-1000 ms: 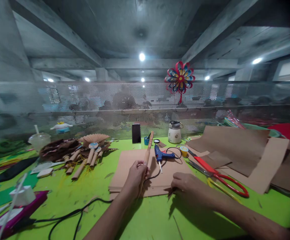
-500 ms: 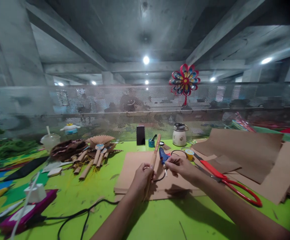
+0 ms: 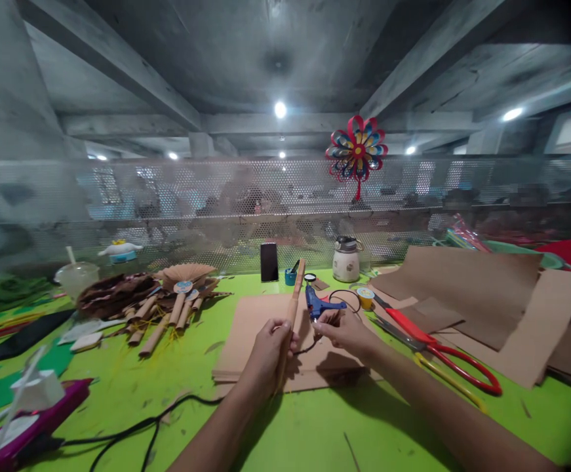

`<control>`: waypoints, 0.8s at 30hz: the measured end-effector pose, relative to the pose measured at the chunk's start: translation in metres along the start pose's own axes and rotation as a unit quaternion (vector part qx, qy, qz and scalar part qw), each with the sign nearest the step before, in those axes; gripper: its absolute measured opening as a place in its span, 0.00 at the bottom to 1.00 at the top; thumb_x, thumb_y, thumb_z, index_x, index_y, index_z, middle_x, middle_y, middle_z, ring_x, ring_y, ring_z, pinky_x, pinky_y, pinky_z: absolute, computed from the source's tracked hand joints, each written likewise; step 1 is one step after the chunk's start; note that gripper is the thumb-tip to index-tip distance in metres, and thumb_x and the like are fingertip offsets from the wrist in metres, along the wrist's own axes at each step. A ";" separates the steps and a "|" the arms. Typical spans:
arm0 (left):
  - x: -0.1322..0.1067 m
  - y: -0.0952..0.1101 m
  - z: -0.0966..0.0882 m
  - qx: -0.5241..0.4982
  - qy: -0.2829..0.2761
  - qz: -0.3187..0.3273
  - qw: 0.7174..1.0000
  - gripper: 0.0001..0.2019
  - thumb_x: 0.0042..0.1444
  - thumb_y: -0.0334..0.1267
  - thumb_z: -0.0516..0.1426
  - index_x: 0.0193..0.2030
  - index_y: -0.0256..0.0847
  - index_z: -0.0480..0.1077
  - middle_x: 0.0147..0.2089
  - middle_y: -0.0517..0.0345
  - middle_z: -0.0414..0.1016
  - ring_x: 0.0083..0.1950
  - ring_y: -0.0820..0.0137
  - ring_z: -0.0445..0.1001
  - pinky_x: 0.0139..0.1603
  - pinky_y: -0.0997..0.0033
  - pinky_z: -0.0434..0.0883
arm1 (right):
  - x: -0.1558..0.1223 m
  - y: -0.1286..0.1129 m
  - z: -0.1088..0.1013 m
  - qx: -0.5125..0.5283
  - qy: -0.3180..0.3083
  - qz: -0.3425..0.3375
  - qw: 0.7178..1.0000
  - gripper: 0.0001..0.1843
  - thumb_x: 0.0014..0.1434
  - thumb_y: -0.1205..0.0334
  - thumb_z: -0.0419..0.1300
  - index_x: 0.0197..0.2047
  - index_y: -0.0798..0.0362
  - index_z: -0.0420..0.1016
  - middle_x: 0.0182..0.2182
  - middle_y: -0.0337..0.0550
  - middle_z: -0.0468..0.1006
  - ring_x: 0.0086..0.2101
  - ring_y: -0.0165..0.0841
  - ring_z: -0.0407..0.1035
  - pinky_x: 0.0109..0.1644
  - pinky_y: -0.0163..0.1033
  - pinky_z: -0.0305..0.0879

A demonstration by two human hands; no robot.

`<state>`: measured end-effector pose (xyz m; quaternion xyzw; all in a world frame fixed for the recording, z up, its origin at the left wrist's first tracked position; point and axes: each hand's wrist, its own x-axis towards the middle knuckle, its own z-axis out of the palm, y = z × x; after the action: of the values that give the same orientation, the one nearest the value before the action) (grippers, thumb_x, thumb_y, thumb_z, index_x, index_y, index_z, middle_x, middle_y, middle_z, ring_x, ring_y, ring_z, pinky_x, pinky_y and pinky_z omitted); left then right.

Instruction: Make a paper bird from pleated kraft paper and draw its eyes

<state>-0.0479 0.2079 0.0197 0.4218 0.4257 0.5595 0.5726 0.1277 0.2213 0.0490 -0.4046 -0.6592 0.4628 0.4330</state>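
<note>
Head view, near to far. Bench (image 3: 118,400), green: black cord (image 3: 132,429) trailing along the near edge. Left grip (image 3: 268,347): closed round the lower end of a brown stick (image 3: 293,303), held tilted up and away over the cardboard stack (image 3: 243,324). Right grip (image 3: 347,331): fingers curled at the handle of the blue glue gun (image 3: 317,303), which sits on the stack just beside the stick; firm hold or mere touch, I cannot tell. Scissors (image 3: 442,354) to my right, brown sheets (image 3: 476,288) behind. Rolls (image 3: 162,318) heaped at left. My reckoning: stick rolled, no glue on it yet. Phone (image 3: 268,261), jar (image 3: 346,260), mesh screen (image 3: 167,196), pinwheel (image 3: 356,149) farthest.
</note>
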 end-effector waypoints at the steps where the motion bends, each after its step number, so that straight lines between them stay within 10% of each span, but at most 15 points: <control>1: 0.001 0.000 0.000 -0.002 0.001 0.001 1.000 0.10 0.54 0.43 0.60 0.35 0.40 0.65 0.27 0.58 0.72 0.20 0.78 0.67 0.19 0.81 0.66 | 0.000 0.001 -0.001 -0.004 0.003 0.001 1.000 0.12 0.48 0.56 0.64 0.24 0.54 0.68 0.19 0.36 0.70 0.19 0.24 0.53 0.20 0.31 0.48; 24: -0.001 0.005 0.002 -0.011 0.029 0.003 1.000 0.09 0.53 0.39 0.61 0.32 0.38 0.67 0.26 0.59 0.71 0.20 0.78 0.67 0.20 0.79 0.68 | -0.004 -0.034 -0.017 -0.113 -0.062 -0.111 0.985 0.15 0.56 0.53 0.60 0.34 0.56 0.81 0.31 0.45 0.79 0.27 0.30 0.66 0.29 0.34 0.60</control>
<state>-0.0477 0.2070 0.0251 0.4003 0.4343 0.5781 0.5629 0.1401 0.2140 0.0842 -0.3463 -0.7736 0.3583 0.3916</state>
